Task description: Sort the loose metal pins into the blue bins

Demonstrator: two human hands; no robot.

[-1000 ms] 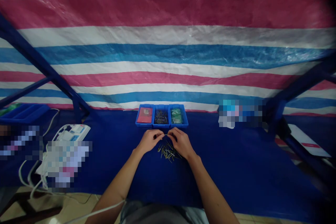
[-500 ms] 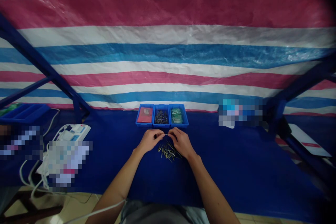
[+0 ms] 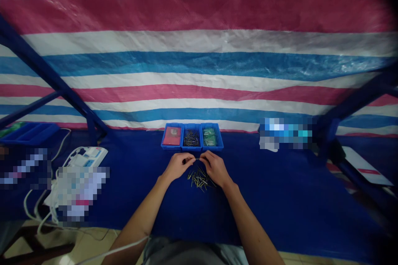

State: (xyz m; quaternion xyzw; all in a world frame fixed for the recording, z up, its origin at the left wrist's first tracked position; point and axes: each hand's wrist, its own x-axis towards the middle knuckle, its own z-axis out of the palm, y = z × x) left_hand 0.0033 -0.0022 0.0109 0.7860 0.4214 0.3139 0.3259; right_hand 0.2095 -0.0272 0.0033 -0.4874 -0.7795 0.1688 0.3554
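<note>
Between the fingertips of my left hand [image 3: 180, 165] and my right hand [image 3: 214, 165] runs a thin metal rod [image 3: 197, 159], pinched at both ends and held about level. It is too small to tell its exact kind. Just below my hands, a loose pile of thin metal rods [image 3: 200, 180], some golden and some dark, lies on the blue tabletop [image 3: 195, 215]. Beyond my fingers stand three blue bins side by side: the left bin [image 3: 171, 147] holds a red packet, the middle bin [image 3: 191, 148] dark metal rods, the right bin [image 3: 212, 148] green-and-clear packets.
To the left lie a white power strip [image 3: 98, 156] and loose white cables [image 3: 39, 215]. A blue divided tray [image 3: 34, 133] sits at the far left. Blue frame posts [image 3: 74, 95] rise on both sides before a striped tarp [image 3: 199, 62]. A white flat item [image 3: 362, 165] is at right.
Both hands stay almost in place, with the rod still pinched between them; only a slight shift of the right fingertips shows. The pile and the bins have not moved.
</note>
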